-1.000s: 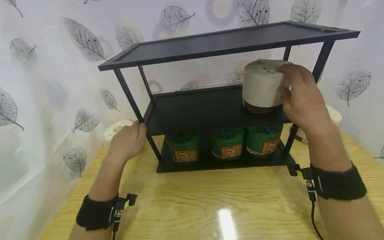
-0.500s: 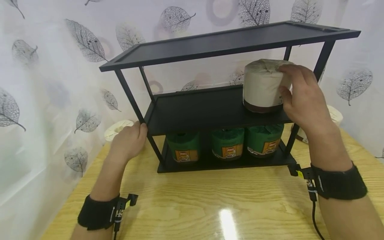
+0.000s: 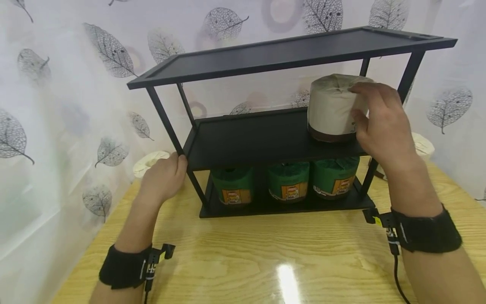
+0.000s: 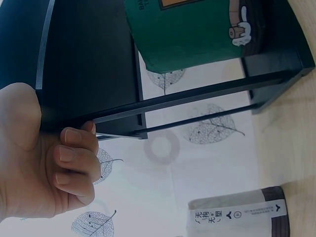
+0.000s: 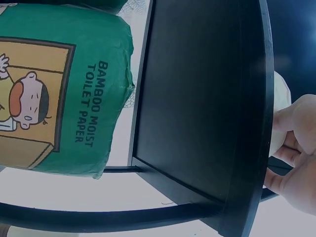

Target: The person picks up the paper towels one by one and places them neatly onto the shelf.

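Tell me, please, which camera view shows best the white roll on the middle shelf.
The head view: the white roll shows its top, side and brown band, though the right hand covers part. The right wrist view gives only a sliver behind the shelf; the left wrist view does not show it.

Indoors, home or studio unclear: leaf-print backdrop (image 3: 68, 105) behind wood-grain table (image 3: 235, 253), black rack (image 3: 247, 139) standing on it.

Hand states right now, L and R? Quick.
Left hand: closed, gripping the black rack at the front corner of its middle shelf.
Right hand: holding the white roll on that shelf, thumb and fingers curled around its side.
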Available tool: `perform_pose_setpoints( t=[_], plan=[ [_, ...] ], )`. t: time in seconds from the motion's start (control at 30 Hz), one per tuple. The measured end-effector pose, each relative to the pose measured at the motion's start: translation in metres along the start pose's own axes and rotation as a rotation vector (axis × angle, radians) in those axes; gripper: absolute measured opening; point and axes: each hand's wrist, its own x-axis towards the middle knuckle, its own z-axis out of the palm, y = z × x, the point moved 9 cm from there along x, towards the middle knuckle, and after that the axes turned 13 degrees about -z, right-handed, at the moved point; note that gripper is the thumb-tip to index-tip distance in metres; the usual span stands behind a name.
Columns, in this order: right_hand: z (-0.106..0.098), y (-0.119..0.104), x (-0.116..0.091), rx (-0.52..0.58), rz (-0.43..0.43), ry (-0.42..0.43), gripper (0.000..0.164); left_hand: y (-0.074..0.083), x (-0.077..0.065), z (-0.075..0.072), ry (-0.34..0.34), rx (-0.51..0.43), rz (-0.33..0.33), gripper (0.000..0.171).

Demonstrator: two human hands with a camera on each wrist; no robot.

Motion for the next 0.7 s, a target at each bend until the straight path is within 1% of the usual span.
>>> perform_pose_setpoints(
  t=[0.13,0.27,0.47,0.57,0.7],
  plan=[
    [0.0005,-0.0007,0.0004,-0.005,-0.005,0.009,0.043,-0.0002,0.0000,0.0000,0.004,0.000,0.001,0.069],
    [-0.0003,-0.0025,0.0010,-0.013,-0.027,0.023,0.043,0.0007,-0.0004,-0.0006,0.009,-0.001,0.005,0.068],
    [-0.0009,-0.0038,0.0017,-0.018,-0.041,0.020,0.042,0.0014,-0.0005,-0.0015,0.012,-0.002,0.005,0.067],
    [-0.0021,-0.0024,0.0018,-0.002,-0.056,0.020,0.041,0.0015,-0.0002,-0.0010,0.008,-0.002,0.007,0.067],
    [-0.0057,0.0018,0.0017,0.022,-0.096,0.060,0.040,0.0026,-0.0001,-0.0009,0.008,-0.005,0.010,0.065]
  ],
)
